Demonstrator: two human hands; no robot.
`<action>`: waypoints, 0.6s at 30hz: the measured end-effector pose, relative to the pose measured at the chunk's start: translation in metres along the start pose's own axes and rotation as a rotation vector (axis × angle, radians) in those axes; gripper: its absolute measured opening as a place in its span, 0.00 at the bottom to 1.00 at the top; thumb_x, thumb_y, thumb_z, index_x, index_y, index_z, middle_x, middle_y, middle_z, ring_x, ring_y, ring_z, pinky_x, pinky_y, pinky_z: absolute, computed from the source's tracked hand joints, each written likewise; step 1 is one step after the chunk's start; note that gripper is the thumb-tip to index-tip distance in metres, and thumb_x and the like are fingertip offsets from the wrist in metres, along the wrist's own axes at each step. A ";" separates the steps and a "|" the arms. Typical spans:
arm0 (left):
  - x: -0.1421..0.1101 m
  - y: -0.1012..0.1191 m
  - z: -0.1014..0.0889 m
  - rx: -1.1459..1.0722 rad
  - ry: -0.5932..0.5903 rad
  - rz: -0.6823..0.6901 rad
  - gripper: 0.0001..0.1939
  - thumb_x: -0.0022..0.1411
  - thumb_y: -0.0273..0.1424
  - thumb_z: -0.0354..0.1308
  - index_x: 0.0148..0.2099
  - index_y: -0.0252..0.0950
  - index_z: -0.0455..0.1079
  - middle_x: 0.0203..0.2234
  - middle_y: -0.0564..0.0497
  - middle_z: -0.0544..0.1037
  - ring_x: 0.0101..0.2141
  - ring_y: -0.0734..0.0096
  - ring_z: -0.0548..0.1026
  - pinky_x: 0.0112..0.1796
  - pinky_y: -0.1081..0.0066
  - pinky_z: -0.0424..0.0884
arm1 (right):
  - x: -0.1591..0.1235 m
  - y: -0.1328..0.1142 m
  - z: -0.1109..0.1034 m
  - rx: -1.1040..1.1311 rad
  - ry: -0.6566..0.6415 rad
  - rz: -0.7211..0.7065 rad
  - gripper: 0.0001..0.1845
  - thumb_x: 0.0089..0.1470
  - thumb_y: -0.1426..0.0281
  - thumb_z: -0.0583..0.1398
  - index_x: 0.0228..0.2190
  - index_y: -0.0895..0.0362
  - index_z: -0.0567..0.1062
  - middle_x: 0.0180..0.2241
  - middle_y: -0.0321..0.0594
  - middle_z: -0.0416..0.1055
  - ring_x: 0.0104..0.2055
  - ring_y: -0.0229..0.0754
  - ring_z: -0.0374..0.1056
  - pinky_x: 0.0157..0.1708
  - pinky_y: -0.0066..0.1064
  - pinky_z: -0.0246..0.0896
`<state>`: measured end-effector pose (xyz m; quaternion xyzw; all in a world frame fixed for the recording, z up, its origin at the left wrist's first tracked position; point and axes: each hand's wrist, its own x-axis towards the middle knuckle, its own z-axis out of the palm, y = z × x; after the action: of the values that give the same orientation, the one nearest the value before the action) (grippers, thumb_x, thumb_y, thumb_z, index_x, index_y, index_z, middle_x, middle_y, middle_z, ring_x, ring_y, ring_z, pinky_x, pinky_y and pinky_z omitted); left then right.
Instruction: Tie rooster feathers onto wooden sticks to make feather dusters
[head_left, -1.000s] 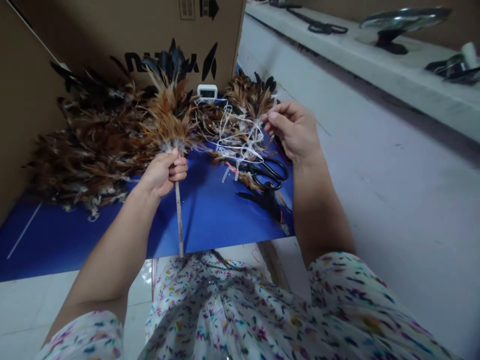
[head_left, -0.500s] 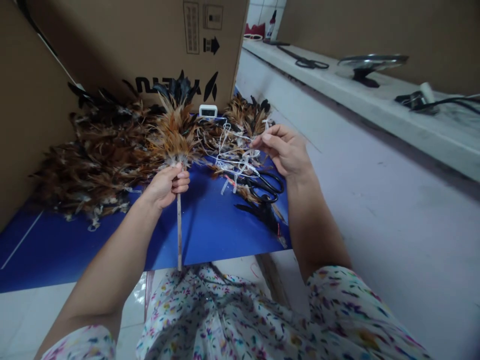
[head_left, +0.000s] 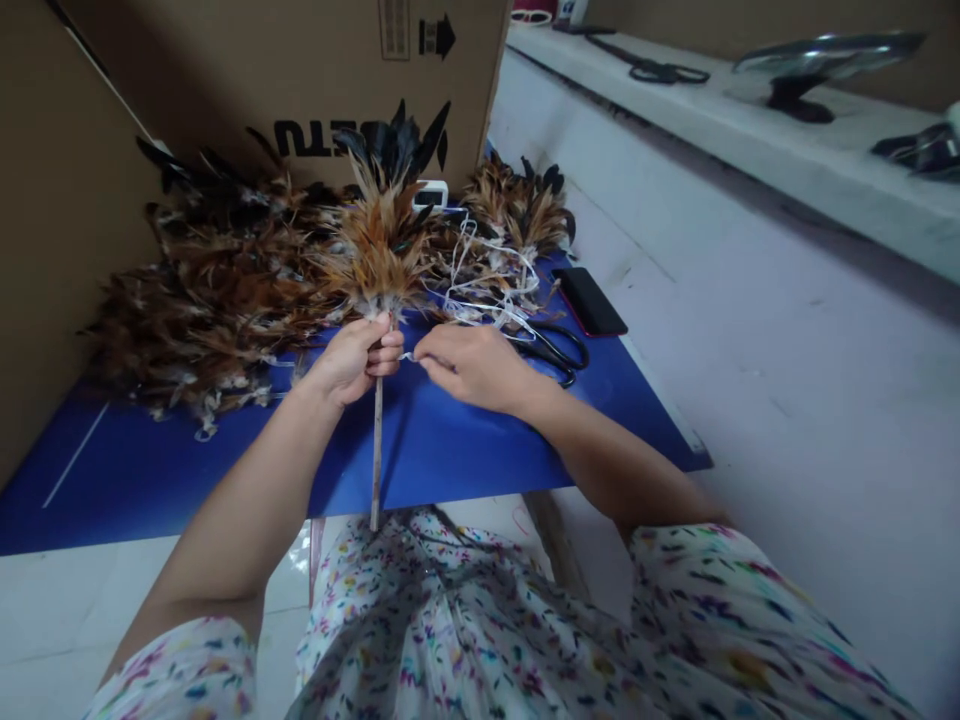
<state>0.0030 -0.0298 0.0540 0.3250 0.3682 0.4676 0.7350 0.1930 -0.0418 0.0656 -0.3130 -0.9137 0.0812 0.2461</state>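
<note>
My left hand [head_left: 360, 360] is wrapped round a feather duster [head_left: 382, 250] just below its brown and black feathers. Its thin wooden stick [head_left: 376, 455] points down past the table's front edge. Close beside it, my right hand [head_left: 472, 365] pinches the end of a white string [head_left: 407, 356], a short piece of which shows between the two hands. More white string [head_left: 469, 235] lies in loose loops beyond my right hand. Black-handled scissors [head_left: 559, 350] rest to the right, partly hidden by that hand.
A large heap of brown feathers [head_left: 217, 290] covers the left of the blue table [head_left: 450, 455]. Another feather bunch [head_left: 517, 205] lies at the back right, near a small white display device [head_left: 430, 194]. A phone [head_left: 592, 302] lies at right. Cardboard [head_left: 247, 80] stands behind; a ledge [head_left: 720, 110] runs along the right.
My right hand has come left and down from above the string pile to beside my left hand, uncovering the phone. The view has shifted; my left hand keeps its hold.
</note>
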 end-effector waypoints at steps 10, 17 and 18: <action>-0.001 -0.005 0.004 0.092 0.007 -0.019 0.12 0.65 0.28 0.53 0.28 0.30 0.61 0.21 0.54 0.67 0.14 0.90 0.52 0.13 0.86 0.47 | 0.002 0.002 0.008 -0.239 -0.007 0.149 0.15 0.62 0.71 0.50 0.39 0.59 0.76 0.39 0.44 0.76 0.38 0.42 0.69 0.33 0.33 0.50; -0.002 -0.007 0.010 0.097 0.065 -0.030 0.11 0.66 0.25 0.50 0.29 0.30 0.61 0.24 0.47 0.74 0.13 0.90 0.52 0.14 0.85 0.46 | 0.001 0.010 0.012 -0.304 0.025 0.171 0.14 0.61 0.69 0.51 0.37 0.58 0.76 0.37 0.43 0.77 0.36 0.43 0.69 0.32 0.34 0.47; -0.002 -0.007 0.010 0.095 0.070 -0.033 0.11 0.66 0.26 0.50 0.29 0.31 0.60 0.24 0.47 0.74 0.14 0.90 0.51 0.14 0.85 0.46 | 0.001 0.010 0.012 -0.319 0.022 0.165 0.14 0.61 0.69 0.51 0.36 0.58 0.76 0.36 0.43 0.77 0.36 0.43 0.68 0.31 0.34 0.46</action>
<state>0.0145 -0.0356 0.0538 0.3369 0.4207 0.4483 0.7131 0.1916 -0.0338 0.0525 -0.4230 -0.8834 -0.0483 0.1960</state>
